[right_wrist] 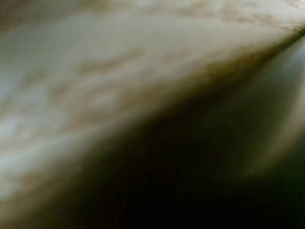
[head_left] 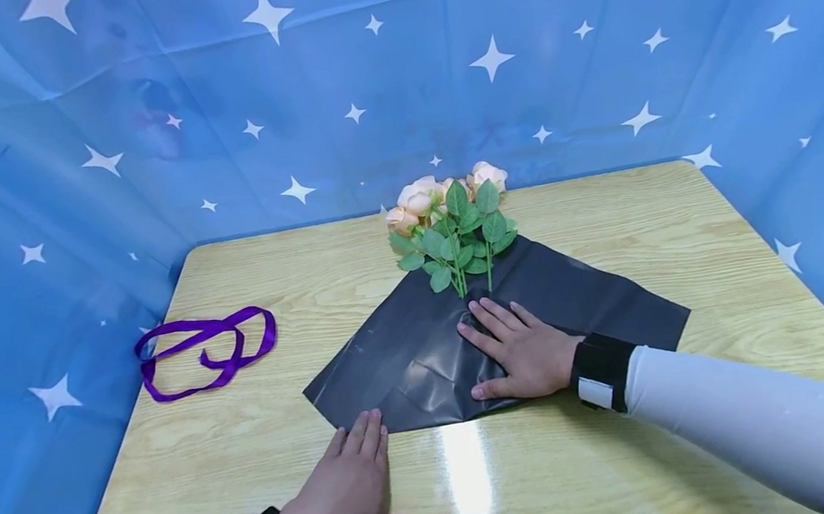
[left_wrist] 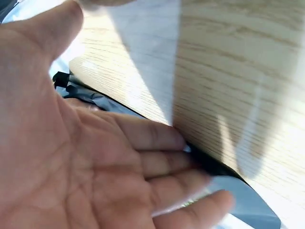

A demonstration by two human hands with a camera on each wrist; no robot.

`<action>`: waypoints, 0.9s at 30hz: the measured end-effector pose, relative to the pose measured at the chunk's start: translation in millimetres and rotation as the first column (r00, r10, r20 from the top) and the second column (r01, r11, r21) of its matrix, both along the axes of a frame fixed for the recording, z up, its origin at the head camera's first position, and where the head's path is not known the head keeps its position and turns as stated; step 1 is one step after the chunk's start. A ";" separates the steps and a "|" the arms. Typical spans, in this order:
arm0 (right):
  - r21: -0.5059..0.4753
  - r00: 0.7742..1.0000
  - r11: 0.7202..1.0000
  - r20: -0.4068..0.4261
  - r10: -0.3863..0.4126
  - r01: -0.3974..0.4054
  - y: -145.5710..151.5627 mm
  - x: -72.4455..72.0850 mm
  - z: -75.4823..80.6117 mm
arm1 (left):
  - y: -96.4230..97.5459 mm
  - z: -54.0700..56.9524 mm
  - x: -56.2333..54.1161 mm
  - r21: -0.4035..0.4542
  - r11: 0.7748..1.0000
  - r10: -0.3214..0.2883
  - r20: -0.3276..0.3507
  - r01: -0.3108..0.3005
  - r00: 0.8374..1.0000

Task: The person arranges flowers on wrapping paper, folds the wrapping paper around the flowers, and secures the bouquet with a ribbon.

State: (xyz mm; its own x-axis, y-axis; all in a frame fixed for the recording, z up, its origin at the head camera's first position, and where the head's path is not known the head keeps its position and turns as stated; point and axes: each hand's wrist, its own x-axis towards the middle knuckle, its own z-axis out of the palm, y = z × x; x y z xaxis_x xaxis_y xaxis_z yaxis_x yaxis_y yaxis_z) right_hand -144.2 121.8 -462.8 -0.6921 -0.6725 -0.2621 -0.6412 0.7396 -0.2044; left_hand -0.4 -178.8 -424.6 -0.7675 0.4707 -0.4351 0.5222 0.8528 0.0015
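Black wrapping paper lies on the table, its near edge folded up over the stems of a bunch of pale peach roses. The blooms and green leaves stick out past its far edge, while the lower stems are hidden. My right hand presses flat on the folded paper just below the leaves, fingers spread. At the paper's near left edge, my left hand has straight fingers, the fingertips right at the edge. In the left wrist view the palm and fingers show beside the dark paper edge. The right wrist view is blurred.
A purple ribbon lies in loose loops on the left of the wood-grain table. Blue cloth with white stars hangs behind the table and along both sides. A bright light reflection shows on the tabletop near the front.
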 end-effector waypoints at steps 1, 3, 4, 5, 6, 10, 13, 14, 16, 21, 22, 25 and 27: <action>0.001 1.000 1.000 0.003 0.001 -0.001 -0.2 0.0 0.4 | -1.5 0.8 1.8 -0.010 1.000 0.025 -0.017 -0.025 1.000; 0.006 1.000 1.000 0.008 0.002 -0.002 -0.7 0.0 0.5 | -4.3 0.8 5.4 -0.024 0.997 0.075 -0.049 -0.076 0.996; 0.008 1.000 1.000 0.011 0.003 -0.003 -1.0 -0.1 0.3 | -5.7 0.2 7.1 -0.024 0.995 0.095 -0.067 -0.097 0.993; 0.009 1.000 1.000 0.014 0.004 -0.004 -1.2 -0.1 0.4 | -6.7 -0.1 8.3 -0.028 0.993 0.113 -0.082 -0.116 0.990; 0.007 1.000 1.000 0.016 0.005 -0.005 -1.3 0.0 0.7 | -7.4 -0.2 9.0 -0.036 0.991 0.128 -0.094 -0.132 0.987; 0.012 1.000 1.000 0.013 0.000 0.000 -0.9 0.7 2.8 | -8.4 -1.2 9.9 -0.047 0.985 0.156 -0.132 -0.164 0.979; 0.017 1.000 1.000 0.013 -0.005 0.005 -0.7 0.8 3.8 | -6.0 0.8 9.4 -0.085 0.984 0.142 -0.168 -0.158 0.976; 0.016 1.000 1.000 0.016 -0.007 0.007 -0.7 0.7 3.8 | -4.1 2.8 8.6 -0.099 0.983 0.133 -0.182 -0.153 0.974; 0.018 1.000 1.000 0.024 -0.013 0.012 -0.9 0.4 3.7 | 1.0 7.6 4.3 -0.120 0.984 0.106 -0.224 -0.135 0.969; 0.029 0.999 0.999 0.023 -0.027 0.026 -1.4 -0.1 3.3 | 22.3 14.4 -26.4 0.067 0.998 0.022 -0.247 -0.006 0.969; 0.034 0.999 0.999 0.018 -0.027 0.026 -1.7 -0.1 3.4 | 27.8 13.8 -34.5 0.110 0.994 0.000 -0.240 0.027 0.971; 0.045 1.000 0.999 0.012 -0.019 0.018 -2.6 0.2 4.1 | 46.2 11.1 -56.9 0.166 0.981 -0.062 -0.221 0.100 0.973; 0.049 1.000 0.999 0.011 -0.009 0.009 -3.1 0.6 5.4 | 58.0 9.8 -69.4 0.157 0.977 -0.110 -0.223 0.147 0.969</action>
State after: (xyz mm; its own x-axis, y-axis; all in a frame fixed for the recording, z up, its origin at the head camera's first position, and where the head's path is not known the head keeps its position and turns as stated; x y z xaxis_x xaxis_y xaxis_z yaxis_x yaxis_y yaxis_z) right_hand -143.7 118.7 -457.4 -0.6949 -0.6524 -0.3024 -0.6325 0.7546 -0.1748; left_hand -69.8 -120.8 -414.8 -0.7614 0.6245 -0.1740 0.6315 0.7751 0.0189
